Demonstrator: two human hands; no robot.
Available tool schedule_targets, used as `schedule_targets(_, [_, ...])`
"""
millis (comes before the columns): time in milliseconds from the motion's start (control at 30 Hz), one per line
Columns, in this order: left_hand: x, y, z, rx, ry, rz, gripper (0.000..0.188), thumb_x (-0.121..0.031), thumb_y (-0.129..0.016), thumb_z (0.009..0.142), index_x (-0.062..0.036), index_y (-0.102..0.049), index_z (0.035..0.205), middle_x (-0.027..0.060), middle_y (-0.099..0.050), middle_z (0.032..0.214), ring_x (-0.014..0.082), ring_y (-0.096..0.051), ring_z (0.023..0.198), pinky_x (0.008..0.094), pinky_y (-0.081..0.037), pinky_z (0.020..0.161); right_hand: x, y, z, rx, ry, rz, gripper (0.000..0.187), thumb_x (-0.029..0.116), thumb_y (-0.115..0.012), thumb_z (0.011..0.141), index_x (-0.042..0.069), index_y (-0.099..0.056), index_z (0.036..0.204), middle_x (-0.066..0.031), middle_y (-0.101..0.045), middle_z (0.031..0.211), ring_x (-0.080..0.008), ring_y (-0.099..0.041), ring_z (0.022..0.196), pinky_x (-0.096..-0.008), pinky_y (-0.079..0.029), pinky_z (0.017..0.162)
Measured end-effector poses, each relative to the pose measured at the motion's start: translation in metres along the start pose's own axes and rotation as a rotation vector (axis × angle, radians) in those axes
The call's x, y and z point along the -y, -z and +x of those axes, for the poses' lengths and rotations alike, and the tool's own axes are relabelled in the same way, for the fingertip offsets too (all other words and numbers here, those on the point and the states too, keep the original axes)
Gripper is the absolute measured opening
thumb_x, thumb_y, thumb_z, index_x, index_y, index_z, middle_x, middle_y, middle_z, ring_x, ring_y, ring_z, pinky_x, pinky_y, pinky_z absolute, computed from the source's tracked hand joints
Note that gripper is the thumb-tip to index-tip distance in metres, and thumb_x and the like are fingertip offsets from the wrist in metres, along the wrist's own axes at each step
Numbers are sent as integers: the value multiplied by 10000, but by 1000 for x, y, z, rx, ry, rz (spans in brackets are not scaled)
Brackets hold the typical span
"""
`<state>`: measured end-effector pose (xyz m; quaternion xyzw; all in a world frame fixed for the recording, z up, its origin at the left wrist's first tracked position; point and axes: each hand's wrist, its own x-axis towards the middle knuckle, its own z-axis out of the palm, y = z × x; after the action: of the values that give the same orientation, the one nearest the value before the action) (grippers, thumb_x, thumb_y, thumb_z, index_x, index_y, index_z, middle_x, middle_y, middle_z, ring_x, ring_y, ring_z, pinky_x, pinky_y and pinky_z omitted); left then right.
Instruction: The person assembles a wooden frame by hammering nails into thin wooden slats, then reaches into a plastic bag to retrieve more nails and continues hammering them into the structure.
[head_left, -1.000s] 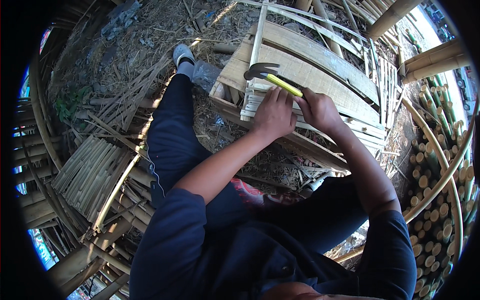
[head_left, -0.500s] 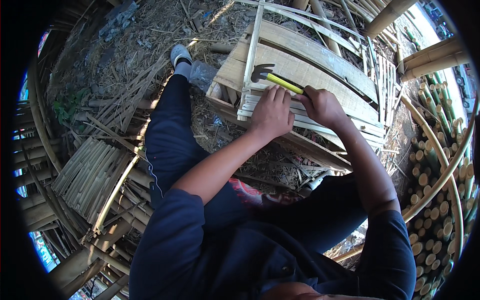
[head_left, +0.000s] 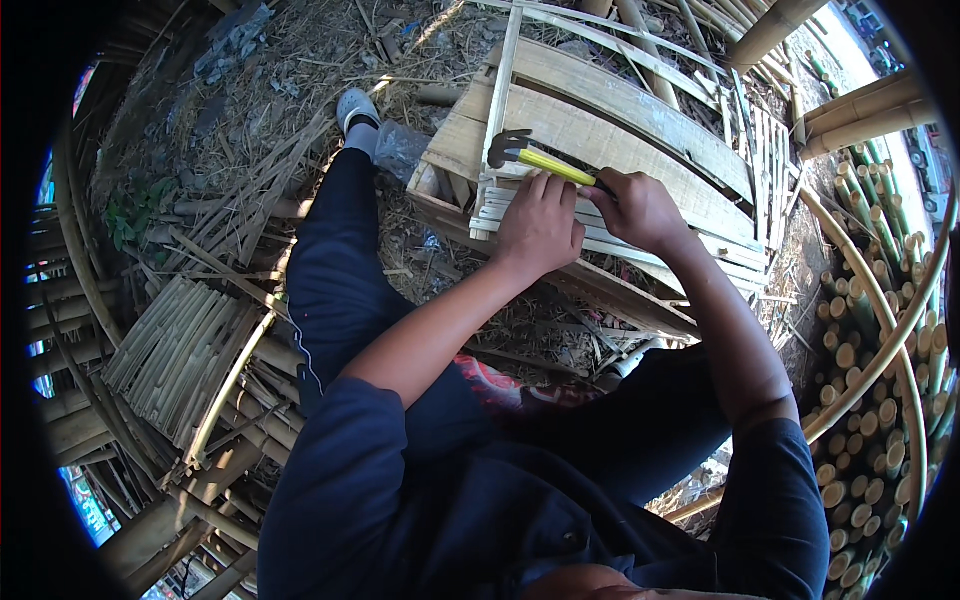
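A claw hammer (head_left: 553, 166) with a yellow handle and dark head lies slantwise above the wooden crate, its head toward the far left. My right hand (head_left: 640, 212) is closed around the dark end of its handle. Beside it, my left hand (head_left: 540, 228) rests on pale bamboo strips (head_left: 488, 212) laid along the crate's near side. Its fingers are bent and pressed together; what they pinch is hidden beneath them. The wooden crate (head_left: 590, 115) has broad planks with gaps. A thin upright-lying strip (head_left: 502, 95) crosses the planks near the left end.
Bundled bamboo poles (head_left: 870, 440) are stacked at the right, with a curved pole across them. A bamboo slat panel (head_left: 180, 365) stands at the left. My outstretched leg (head_left: 345, 270) lies left of the crate, near a clear plastic bag (head_left: 400, 150). Loose strips litter the ground.
The hammer's head has shifted slightly left and turned a little in my right hand's grip. My left hand stays on the strips. The whole view has moved slightly.
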<state>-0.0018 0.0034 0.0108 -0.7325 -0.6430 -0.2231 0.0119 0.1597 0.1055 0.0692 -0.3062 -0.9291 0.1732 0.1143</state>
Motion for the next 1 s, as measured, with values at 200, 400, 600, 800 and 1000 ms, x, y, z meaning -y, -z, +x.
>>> schedule_targets(200, [-1, 1, -1, -32, -2, 7, 476, -272, -620, 829, 69, -632, 1161, 220, -615, 1184, 355, -549, 1221, 482, -411, 1122, 3, 17, -2, 79, -51, 12, 287, 313, -683, 968, 34, -660, 902, -208, -637, 656, -426, -656, 661, -503, -512, 612])
schedule_targets(400, [1, -6, -3, -110, -17, 15, 464, -282, -616, 836, 56, -638, 1154, 212, -614, 1145, 357, -556, 1176, 493, -421, 1105, 4, 10, -2, 111, -47, -25, 307, 337, -682, 966, 40, -660, 894, -195, -648, 664, -428, -657, 668, -504, -517, 622])
schedule_targets(600, [1, -5, -3, -50, -4, 9, 455, -283, -619, 835, 54, -644, 1139, 214, -611, 1129, 361, -556, 1169, 496, -425, 1099, 7, 3, -5, 100, -78, 29, 327, 344, -664, 981, 32, -650, 884, -210, -662, 710, -438, -664, 713, -509, -524, 657])
schedule_targets(800, [0, -2, -3, -98, -14, 15, 370, -233, -619, 814, 51, -658, 1048, 197, -593, 1079, 346, -571, 1085, 447, -509, 962, 18, 6, -4, 129, -156, 108, 347, 343, -641, 1001, 11, -659, 902, -241, -671, 764, -458, -660, 755, -509, -520, 680])
schedule_targets(1000, [-1, -2, -3, -42, -1, 19, 369, -249, -621, 819, 52, -667, 1027, 203, -592, 1077, 348, -564, 1101, 456, -471, 1019, 17, 2, -6, 123, -200, 147, 368, 342, -630, 1010, -1, -669, 882, -244, -679, 796, -462, -661, 772, -510, -518, 704])
